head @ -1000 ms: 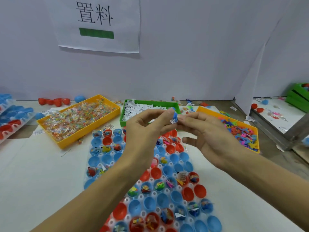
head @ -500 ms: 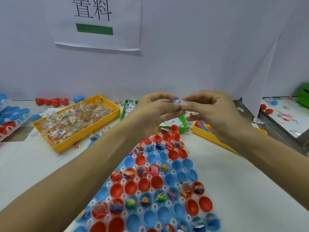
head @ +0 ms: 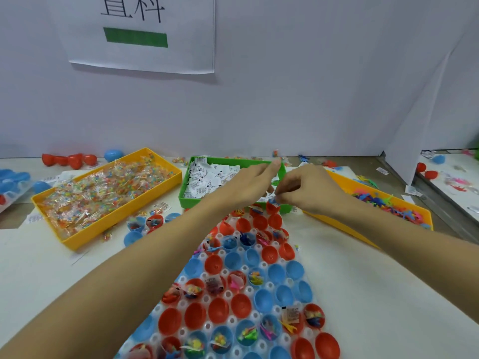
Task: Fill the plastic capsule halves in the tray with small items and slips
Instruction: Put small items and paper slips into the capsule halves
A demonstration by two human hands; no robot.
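A clear tray [head: 301, 256] of red and blue capsule halves runs down the middle of the table; some halves hold small toys, packets and slips, others are bare. My left hand [head: 248, 182] reaches over the green tray of white slips [head: 185, 201] with its fingers stretched out, and I see nothing held in it. Just to its right, my right hand [head: 307, 190] hovers over the capsule tray's far end, fingers curled, pinching a small blue-and-white piece [head: 273, 201] at its fingertips.
A yellow tray of candy packets [head: 118, 219] lies at the left, and a yellow tray of small coloured toys [head: 337, 225] at the right. Loose red capsule halves [head: 68, 159] and blue capsule halves [head: 112, 154] sit along the back wall. A second table [head: 445, 182] stands at far right.
Both hands came down from in front of my view to the green tray. My left hand released the small piece and stretched its fingers out; my right hand keeps it.
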